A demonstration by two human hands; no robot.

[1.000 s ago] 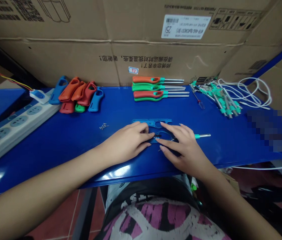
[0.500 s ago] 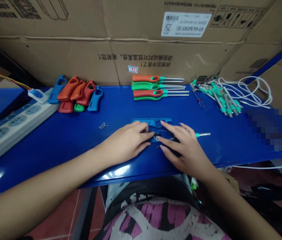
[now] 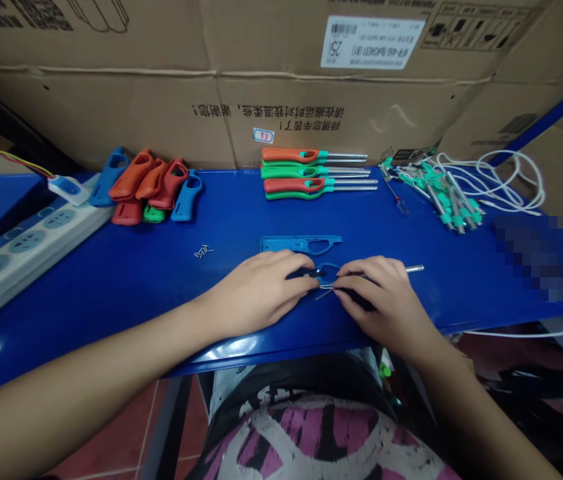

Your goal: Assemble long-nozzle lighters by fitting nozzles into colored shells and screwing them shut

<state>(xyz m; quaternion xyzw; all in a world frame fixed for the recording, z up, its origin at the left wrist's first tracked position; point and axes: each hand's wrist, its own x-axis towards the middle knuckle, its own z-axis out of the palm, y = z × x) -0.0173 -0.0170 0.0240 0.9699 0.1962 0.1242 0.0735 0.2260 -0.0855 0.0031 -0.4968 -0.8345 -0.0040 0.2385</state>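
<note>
The left hand [image 3: 264, 290] grasps a blue casing [image 3: 328, 265] lying on the blue counter [image 3: 241, 227], its fingertips bent around a small black part [image 3: 318, 273] at the near end of the opening. The right hand [image 3: 388, 300] is curled in from the other side, its fingertips closing on a thin white wire [image 3: 326, 287] that spans the short gap between the two hands. A metal tube [image 3: 415, 269] sticks out past the knuckles of the right hand, and a thin dark strip [image 3: 323, 294] shows below the wire. Much of the casing is hidden by the fingers.

Just beyond the hands, a second blue casing half [image 3: 286, 244] lies flat, apart from the right hand. A few small screws [image 3: 204, 251] sit to its left. Farther back, against the cardboard [image 3: 161, 107], is a stack of lighters [image 3: 288, 185] in orange, green and red, their metal tubes pointing right. A pile of colored handles [image 3: 134, 180] in blue, orange, red and green rests at the left, beside a white power strip [image 3: 41, 250]. At the right, a screwdriver [image 3: 400, 202] lies near a heap of green parts [image 3: 446, 200] with metal tubes, and a coiled white cable [image 3: 514, 203] loops behind them.
</note>
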